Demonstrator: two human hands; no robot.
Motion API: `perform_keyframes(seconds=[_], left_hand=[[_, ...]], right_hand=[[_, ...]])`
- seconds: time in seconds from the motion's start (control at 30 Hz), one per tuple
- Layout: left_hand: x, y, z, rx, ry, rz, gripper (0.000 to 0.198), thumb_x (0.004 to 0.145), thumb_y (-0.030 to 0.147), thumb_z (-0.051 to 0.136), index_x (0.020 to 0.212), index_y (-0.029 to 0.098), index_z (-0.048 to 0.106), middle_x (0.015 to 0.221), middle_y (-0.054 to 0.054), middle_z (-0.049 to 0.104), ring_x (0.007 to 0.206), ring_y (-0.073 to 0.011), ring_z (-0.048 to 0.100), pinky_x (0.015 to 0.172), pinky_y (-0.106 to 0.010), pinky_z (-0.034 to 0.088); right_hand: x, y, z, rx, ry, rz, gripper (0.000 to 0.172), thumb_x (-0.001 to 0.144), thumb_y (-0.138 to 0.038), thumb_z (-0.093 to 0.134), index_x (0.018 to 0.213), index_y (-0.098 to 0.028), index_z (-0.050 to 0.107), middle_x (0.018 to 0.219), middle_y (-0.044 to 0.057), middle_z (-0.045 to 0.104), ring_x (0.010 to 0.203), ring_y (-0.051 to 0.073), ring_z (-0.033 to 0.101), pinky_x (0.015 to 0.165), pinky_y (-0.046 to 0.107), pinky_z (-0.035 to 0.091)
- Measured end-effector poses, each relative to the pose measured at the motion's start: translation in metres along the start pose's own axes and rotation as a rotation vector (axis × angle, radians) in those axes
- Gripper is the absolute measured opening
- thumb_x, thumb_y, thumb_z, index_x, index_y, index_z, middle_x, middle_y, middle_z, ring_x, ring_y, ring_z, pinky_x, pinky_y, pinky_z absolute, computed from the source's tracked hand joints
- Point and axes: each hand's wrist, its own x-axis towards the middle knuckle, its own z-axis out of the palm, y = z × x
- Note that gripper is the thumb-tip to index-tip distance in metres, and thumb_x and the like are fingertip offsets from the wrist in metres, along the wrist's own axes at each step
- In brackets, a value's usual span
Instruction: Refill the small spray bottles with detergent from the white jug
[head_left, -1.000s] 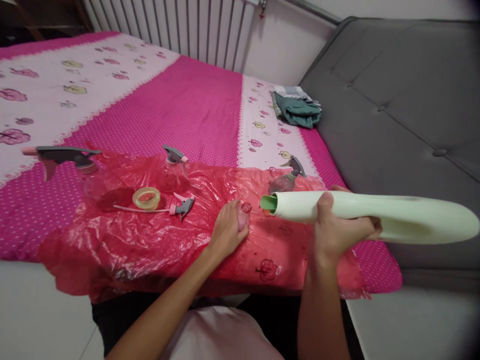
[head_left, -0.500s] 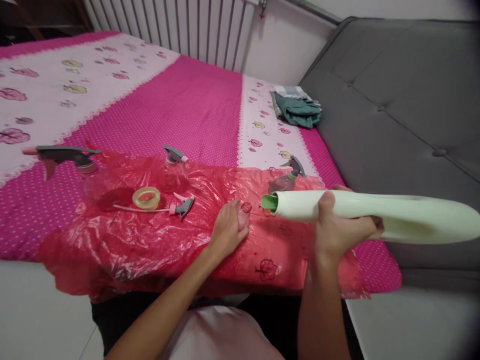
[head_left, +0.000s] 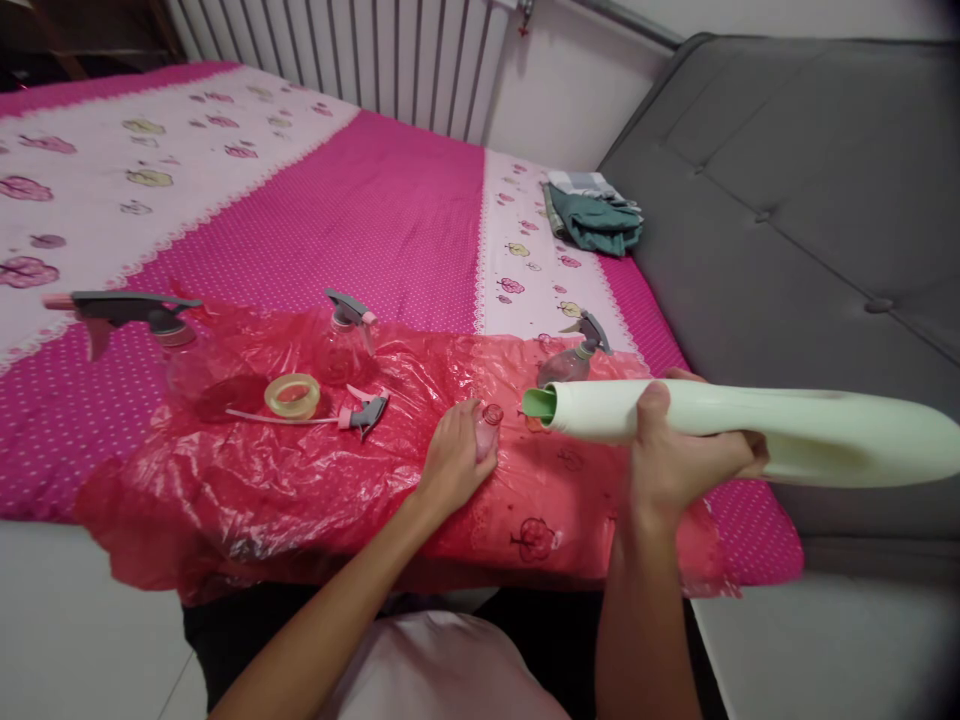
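My left hand (head_left: 454, 460) is wrapped round a small clear pink bottle (head_left: 487, 425) that stands open-necked on the red plastic sheet (head_left: 300, 480). My right hand (head_left: 675, 460) grips a large pale green jug (head_left: 750, 430), held on its side. The jug's green spout (head_left: 538, 405) points left, close to the small bottle's mouth. A loose spray head with its tube (head_left: 364, 412) lies on the sheet to the left of my left hand.
Three pink spray bottles with grey triggers stand on the sheet: far left (head_left: 187, 350), middle (head_left: 346, 335), right (head_left: 576, 355). A tape roll (head_left: 292, 396) lies between them. Folded clothes (head_left: 596, 220) rest on the pink bedspread (head_left: 375, 210). A grey headboard (head_left: 787, 200) rises at right.
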Motion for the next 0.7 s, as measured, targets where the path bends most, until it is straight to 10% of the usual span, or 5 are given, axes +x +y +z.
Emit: perform_keyframes(seconds=[0.7], left_hand=[[0.0001,0.0003,-0.0009,0.007,-0.008,0.002,0.054,0.094,0.026,0.061,0.142,0.017,0.038,0.126,-0.017,0.062,0.117,-0.0340,0.065,0.103,-0.054,0.056]], right_hand=[[0.0005,0.0018,0.0004,0.122,0.090,-0.013,0.049,0.077,-0.050,0.067,0.102,-0.010,0.078,0.100,0.010,0.072,0.115,0.033,0.058,0.121,0.057,0.030]])
